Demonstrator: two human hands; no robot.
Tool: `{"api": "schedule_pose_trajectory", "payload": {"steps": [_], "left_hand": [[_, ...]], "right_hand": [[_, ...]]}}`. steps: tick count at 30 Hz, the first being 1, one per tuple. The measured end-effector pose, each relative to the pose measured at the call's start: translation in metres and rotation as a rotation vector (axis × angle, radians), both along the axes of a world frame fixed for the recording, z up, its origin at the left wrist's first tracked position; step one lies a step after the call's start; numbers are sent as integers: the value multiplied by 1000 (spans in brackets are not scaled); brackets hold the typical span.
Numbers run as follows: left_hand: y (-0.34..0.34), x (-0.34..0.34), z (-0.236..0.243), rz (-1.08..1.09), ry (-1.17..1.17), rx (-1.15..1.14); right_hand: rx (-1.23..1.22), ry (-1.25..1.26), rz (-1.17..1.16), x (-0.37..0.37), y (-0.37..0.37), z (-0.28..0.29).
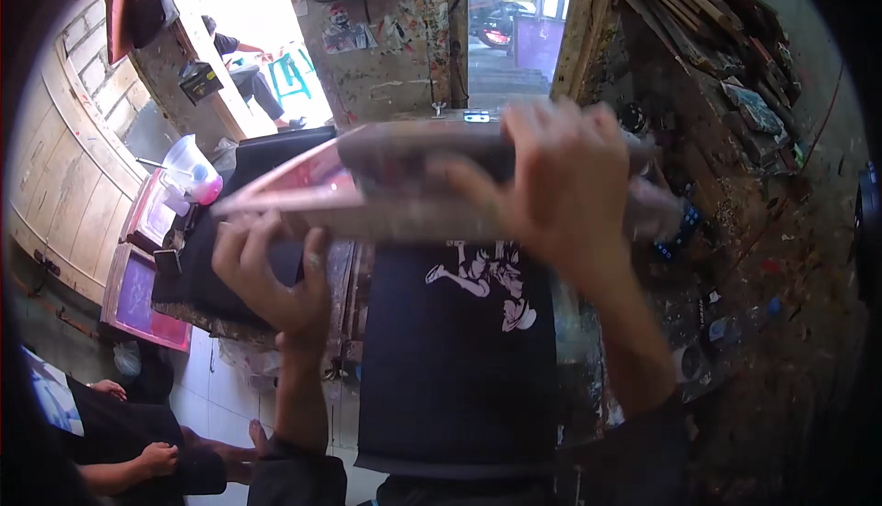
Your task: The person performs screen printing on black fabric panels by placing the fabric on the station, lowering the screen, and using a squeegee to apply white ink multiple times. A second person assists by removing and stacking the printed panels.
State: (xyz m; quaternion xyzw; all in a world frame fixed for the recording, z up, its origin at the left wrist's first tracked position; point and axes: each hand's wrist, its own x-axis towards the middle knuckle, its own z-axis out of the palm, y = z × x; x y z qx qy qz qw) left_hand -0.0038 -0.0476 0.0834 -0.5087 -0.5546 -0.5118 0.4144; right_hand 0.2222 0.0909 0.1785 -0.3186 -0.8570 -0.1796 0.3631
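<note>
A wooden-edged screen printing frame is lifted and tilted in front of me, blurred by motion. My left hand grips its near edge close to the left corner. My right hand is closed over its right part, thumb stretched along a dark bar on the frame; blur hides what that bar is. Below the frame lies a black shirt, spread flat. White printed figures show on the cloth, partly covered by the frame.
Dark cloth is stacked to the left, beside a clear plastic cup. Another screen frame leans lower left. A seated person is near my left. Boards are piled at the far right. A small lit device stands behind.
</note>
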Motion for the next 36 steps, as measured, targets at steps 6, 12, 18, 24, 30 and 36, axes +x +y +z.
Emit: {"api": "schedule_pose_trajectory", "payload": {"steps": [6,12,18,24,30,36], "left_hand": [[125,-85,-180,-127,-34,-740],[125,-71,-170,-338,-334,-715],[-28,-168,-75,147,-465,-414],[-155,-235,-25,838,64,-365],[-166,-10,-160,-250,52,-1553],[-154,21,-192,-241,-122,-1568]], "right_hand": [[-177,-22,-66,-32,41,95],[-90,35,-39,-33,70,103],[-194,-39,-75,-44,93,114],[-311,-14,32,-34,69,130],[-366,16,70,-31,65,128],[-219,5,126,-22,98,122]]}}
